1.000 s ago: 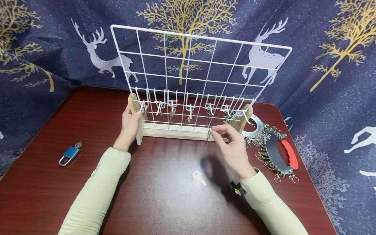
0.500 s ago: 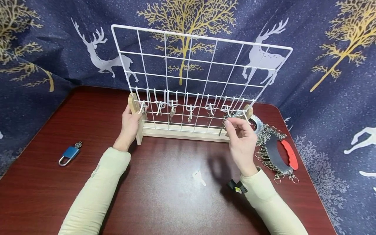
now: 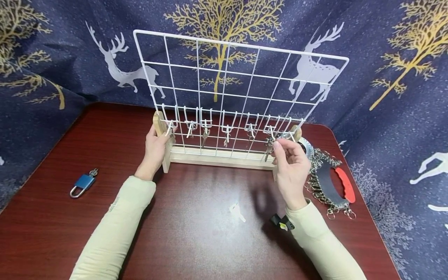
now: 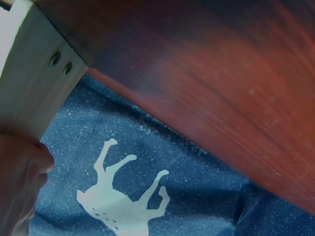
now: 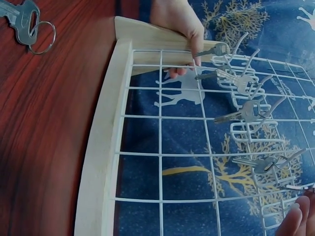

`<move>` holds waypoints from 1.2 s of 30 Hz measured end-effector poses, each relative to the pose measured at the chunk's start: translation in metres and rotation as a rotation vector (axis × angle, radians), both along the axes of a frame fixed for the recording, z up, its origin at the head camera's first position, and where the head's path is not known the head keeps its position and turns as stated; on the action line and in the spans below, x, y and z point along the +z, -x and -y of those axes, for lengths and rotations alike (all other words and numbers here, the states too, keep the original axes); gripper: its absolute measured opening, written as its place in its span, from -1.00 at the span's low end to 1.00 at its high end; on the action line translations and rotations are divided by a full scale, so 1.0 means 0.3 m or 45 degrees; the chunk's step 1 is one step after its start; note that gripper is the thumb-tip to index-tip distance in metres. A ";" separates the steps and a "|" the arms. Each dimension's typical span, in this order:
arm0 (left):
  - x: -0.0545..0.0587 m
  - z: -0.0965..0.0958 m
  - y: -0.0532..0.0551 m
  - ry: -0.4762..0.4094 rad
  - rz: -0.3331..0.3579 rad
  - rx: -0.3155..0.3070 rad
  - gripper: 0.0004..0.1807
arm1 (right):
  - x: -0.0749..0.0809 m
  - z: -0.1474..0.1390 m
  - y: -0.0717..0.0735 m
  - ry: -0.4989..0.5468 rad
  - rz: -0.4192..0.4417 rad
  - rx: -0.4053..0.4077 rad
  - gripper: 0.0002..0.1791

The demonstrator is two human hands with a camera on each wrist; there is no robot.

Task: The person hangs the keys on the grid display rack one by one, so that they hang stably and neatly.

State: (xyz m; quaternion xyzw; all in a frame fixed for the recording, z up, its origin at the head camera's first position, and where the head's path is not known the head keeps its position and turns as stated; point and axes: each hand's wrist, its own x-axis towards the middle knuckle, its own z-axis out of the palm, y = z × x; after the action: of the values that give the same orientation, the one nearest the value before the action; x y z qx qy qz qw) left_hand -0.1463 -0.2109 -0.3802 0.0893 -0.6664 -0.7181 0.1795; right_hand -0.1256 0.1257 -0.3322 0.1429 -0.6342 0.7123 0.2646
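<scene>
My left hand (image 3: 155, 151) grips the left wooden post (image 3: 160, 128) of a white wire grid rack (image 3: 241, 74). In the left wrist view its fingers (image 4: 42, 160) lie against the post's edge. My right hand (image 3: 292, 167) pinches a small metal key (image 3: 268, 151) by its upper end, right at a white hook near the rack's right end. In the right wrist view only the fingertips (image 5: 294, 219) of this hand show, at the lower right corner. More keys (image 5: 243, 112) hang from other hooks along the grid. One key with a ring (image 5: 25, 22) lies on the table in front.
A blue padlock (image 3: 84, 182) with a key in it lies on the table at left. At right are a red-handled dark curved plate (image 3: 329, 181) fringed with small rings and a silver ring-shaped piece (image 3: 305, 147). A deer-patterned cloth (image 3: 115, 70) hangs behind the table.
My right hand has moved right and slightly up with the key, from the lower rail to the hook near the right end. The left hand stays on the post.
</scene>
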 end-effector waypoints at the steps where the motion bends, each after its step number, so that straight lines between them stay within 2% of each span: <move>1: 0.000 0.000 0.000 0.004 0.000 0.001 -0.65 | 0.001 0.000 0.000 -0.003 0.008 -0.009 -0.81; 9: -0.002 0.000 -0.002 0.007 -0.007 0.011 -0.65 | 0.004 0.000 0.002 -0.061 0.035 -0.065 -0.75; 22: -0.001 -0.004 -0.003 0.004 -0.003 0.019 -0.67 | 0.006 0.002 0.009 -0.023 0.085 -0.058 -0.78; 33: -0.003 -0.003 0.004 -0.046 -0.044 0.010 -0.70 | 0.003 0.008 0.011 -0.085 0.049 -0.079 -0.78; 36: -0.003 -0.002 0.004 -0.022 -0.042 0.014 -0.70 | -0.001 0.011 0.009 -0.080 0.033 -0.074 -0.79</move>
State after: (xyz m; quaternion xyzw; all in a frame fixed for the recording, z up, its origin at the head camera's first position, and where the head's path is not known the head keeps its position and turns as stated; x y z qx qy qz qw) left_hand -0.1475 -0.2104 -0.3811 0.0827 -0.6566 -0.7242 0.1937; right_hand -0.1283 0.1225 -0.3323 0.1231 -0.6634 0.6860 0.2724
